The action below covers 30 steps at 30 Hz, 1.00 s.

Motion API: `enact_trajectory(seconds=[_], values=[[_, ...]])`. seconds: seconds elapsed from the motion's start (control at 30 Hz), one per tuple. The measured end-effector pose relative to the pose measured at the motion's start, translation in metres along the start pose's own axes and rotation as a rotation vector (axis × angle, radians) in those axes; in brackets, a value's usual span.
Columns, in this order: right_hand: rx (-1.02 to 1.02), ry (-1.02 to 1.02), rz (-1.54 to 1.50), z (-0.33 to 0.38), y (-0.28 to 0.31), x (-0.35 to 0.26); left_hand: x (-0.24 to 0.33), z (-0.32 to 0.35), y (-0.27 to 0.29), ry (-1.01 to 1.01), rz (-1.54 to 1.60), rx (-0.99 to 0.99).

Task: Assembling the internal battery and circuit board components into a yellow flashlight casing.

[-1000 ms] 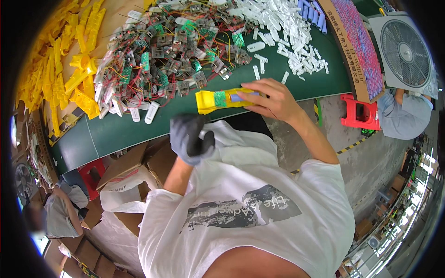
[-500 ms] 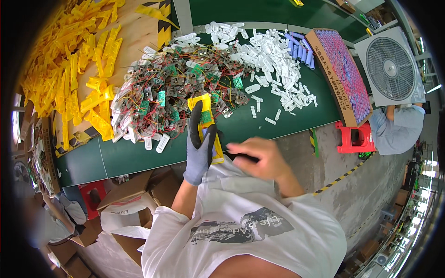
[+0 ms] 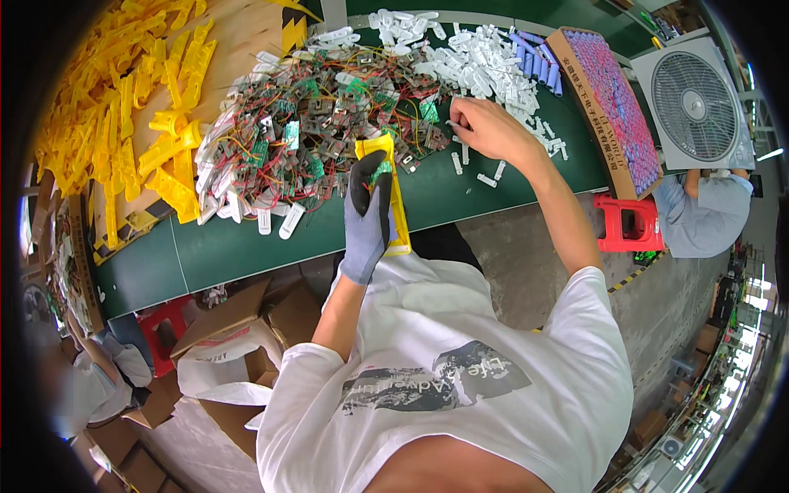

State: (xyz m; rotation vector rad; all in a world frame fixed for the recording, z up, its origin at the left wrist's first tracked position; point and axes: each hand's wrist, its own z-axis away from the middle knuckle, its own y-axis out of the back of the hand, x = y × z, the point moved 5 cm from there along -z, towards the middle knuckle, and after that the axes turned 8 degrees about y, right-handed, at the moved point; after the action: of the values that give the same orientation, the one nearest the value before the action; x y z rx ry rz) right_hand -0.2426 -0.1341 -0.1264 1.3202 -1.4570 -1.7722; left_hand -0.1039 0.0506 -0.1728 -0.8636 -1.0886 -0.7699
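My left hand (image 3: 366, 222), in a grey glove with black fingertips, is closed around a long yellow plastic housing (image 3: 400, 220) at the table's front edge. A bit of green circuit board shows inside the housing near my fingers. Bare, my right hand (image 3: 491, 130) reaches over the table to the small white plastic pieces (image 3: 458, 163). Its fingers are pinched together, with a pale speck at their tips too small to name. Beside the left hand spreads a tangled heap of circuit boards with red and yellow wires (image 3: 320, 123).
Yellow housings (image 3: 107, 123) pile up at the left. White plastic parts (image 3: 477, 66) and purple cylindrical cells (image 3: 538, 66) lie at the back, beside a carton of cells (image 3: 612, 107). A fan (image 3: 694, 103), a red stool (image 3: 629, 222) and a person (image 3: 705, 215) are at the right.
My right hand has moved from beside the yellow housing out to the white pieces, and its fingers have closed. The left hand keeps hold of the housing, now slightly farther forward and more upright.
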Motion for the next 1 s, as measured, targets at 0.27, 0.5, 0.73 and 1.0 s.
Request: enact_trajectory(seconds=[0.27,0.5,0.73,1.0], values=[[0.569,-0.186,-0.695,0.039,-0.017,-0.045,-0.005,-0.001,-0.006,-0.109,-0.083,0.036],[0.564,-0.192,-1.212,0.052,-0.048,-0.075,0.008,0.006,-0.012,-0.108,-0.188,0.001],[0.445,-0.273,-1.015,0.056,-0.057,-0.07,0.005,0.006,-0.013,-0.149,-0.14,0.06],[0.415,-0.206,-0.851,0.047,-0.051,-0.069,0.007,0.006,-0.016,-0.102,-0.229,0.03]])
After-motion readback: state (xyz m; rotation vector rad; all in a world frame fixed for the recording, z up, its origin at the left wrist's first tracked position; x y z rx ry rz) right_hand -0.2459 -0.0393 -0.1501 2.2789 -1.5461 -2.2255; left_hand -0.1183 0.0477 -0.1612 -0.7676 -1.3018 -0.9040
